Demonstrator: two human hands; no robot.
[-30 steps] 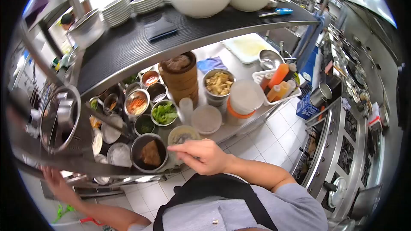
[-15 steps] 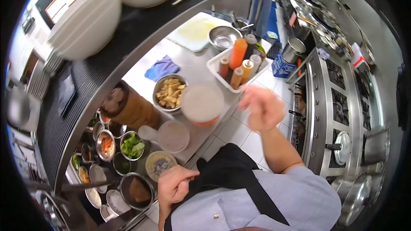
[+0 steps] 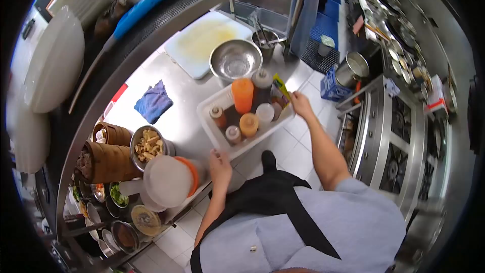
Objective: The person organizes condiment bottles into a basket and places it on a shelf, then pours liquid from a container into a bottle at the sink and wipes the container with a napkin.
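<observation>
A white plastic basket [image 3: 206,116] stands on the steel counter, full of squeeze bottles, among them an orange bottle [image 3: 242,95] and a dark one [image 3: 262,82]. At the basket's near left corner my left hand [image 3: 220,167] has its fingers closed on the rim. My right hand [image 3: 300,105] grips the right end, beside a yellow-green packet [image 3: 281,87]. Just behind the basket sits a steel bowl [image 3: 236,59]. Left of my left hand is a tub with an orange rim [image 3: 188,176].
A cutting board [image 3: 202,40] and a blue cloth [image 3: 154,102] lie farther back. To the left are a bowl of yellowish pieces [image 3: 148,145] and bamboo steamers [image 3: 111,162]. A shelf [image 3: 116,55] with a blue-handled tool crosses the upper left. Stoves [image 3: 394,167] stand right.
The view has swung right. Both my hands have come to the basket and closed on its two ends; my left hand was over by the food containers before. The basket sits slightly turned.
</observation>
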